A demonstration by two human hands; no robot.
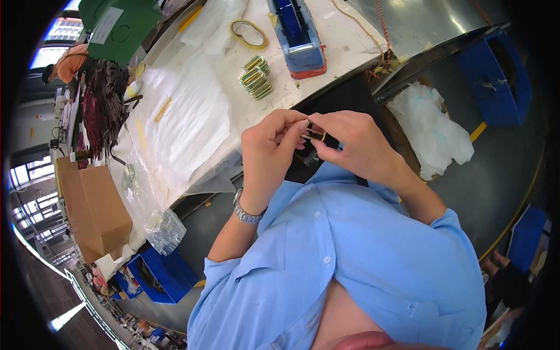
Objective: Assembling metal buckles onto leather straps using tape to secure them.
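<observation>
In front of my chest, both hands meet over a small black strap-like piece with a gold-coloured metal part. My left hand is closed, its thumb and fingertips pinching the metal end. From the other side, my right hand grips the black part between thumb and fingers. The fingers cover much of the piece, so its exact kind does not show. Several shiny gold-coloured metal pieces, buckle-like in shape, lie in a small group on the white table beyond my hands.
A blue tape dispenser stands near the table's edge, with a tape roll to its left. White sheeting covers the table's left part. White wrapping fills a box at right. A cardboard box and blue bins stand left.
</observation>
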